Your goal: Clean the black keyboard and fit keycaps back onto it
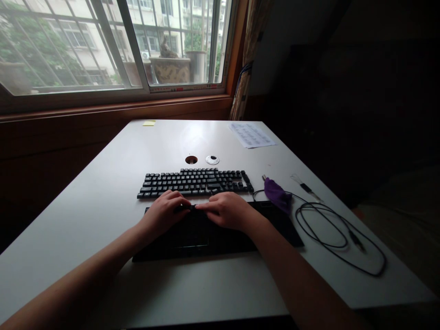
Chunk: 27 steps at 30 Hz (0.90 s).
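Observation:
A black keyboard (195, 182) lies in the middle of a white table (103, 201). In front of it sits a flat black slab (275, 224), perhaps a keyboard case or base. My left hand (164, 211) and my right hand (227, 210) rest on the slab's far edge, fingertips meeting. Both hands pinch a small dark piece (188, 207) between them; it is too small to name. The fingers of both hands are curled.
A purple cloth (277, 194), a small brush-like tool (305, 187) and a coiled black cable (330, 229) lie to the right. A printed sheet (251, 134) and a yellow note (149, 123) sit at the far edge. A cable hole (191, 159) and its cap (212, 159) lie behind the keyboard.

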Each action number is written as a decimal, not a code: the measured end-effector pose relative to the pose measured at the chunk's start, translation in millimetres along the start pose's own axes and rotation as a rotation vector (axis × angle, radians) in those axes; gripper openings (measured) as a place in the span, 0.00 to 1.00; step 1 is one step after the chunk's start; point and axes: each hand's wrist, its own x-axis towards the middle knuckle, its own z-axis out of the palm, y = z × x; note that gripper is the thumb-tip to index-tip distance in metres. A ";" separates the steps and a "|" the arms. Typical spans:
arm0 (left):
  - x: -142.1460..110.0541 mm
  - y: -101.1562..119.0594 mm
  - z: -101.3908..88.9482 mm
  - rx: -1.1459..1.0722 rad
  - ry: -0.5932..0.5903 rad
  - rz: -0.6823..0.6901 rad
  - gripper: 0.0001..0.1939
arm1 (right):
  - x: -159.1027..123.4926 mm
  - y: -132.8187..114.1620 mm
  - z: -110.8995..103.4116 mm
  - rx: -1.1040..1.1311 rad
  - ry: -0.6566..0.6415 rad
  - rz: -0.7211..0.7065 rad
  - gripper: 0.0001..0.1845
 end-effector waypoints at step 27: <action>-2.1 -0.3 5.5 0.001 0.053 0.008 0.05 | -0.1 1.4 2.6 -0.009 0.025 -0.024 0.19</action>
